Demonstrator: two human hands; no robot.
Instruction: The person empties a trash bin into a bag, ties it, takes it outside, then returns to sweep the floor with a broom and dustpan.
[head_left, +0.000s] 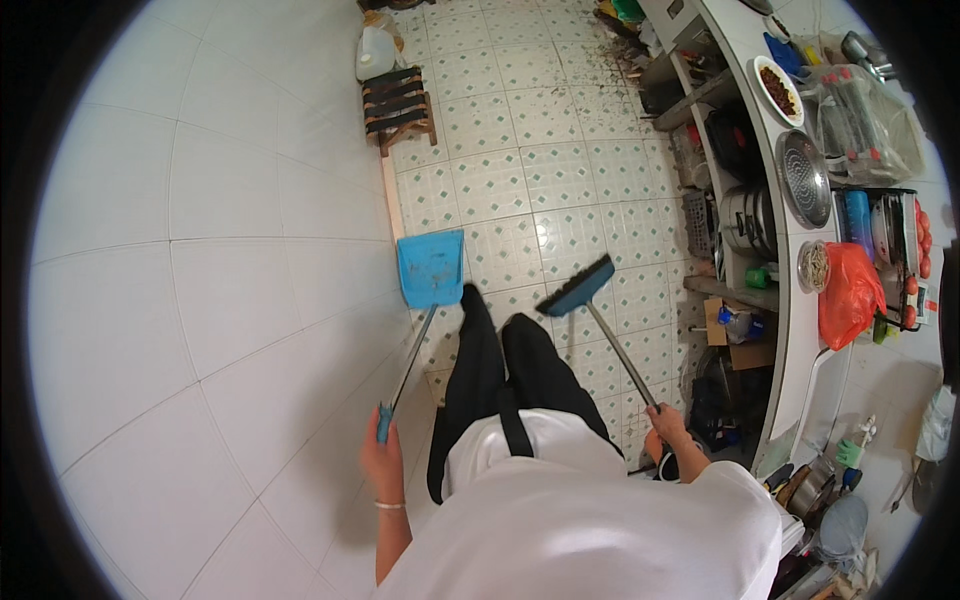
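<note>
My left hand (383, 455) is closed around the handle end of a blue long-handled dustpan (431, 264), whose pan lies by the white tiled wall, near my foot. My right hand (667, 425) grips the metal handle of a broom (576, 289) with a blue head and dark bristles. The broom head is in front of my legs, to the right of the dustpan; whether its bristles touch the floor I cannot tell. Dark scattered debris (592, 67) lies on the patterned floor tiles (555, 180) farther ahead, mostly towards the shelves.
A folding stool with dark straps (395, 105) and a plastic jug (375, 52) stand along the left wall. On the right runs a counter (799, 300) with an oval plate of food (778, 90), a perforated metal tray (805, 178) and a red plastic bag (850, 292). Pots (746, 221) fill shelves beneath.
</note>
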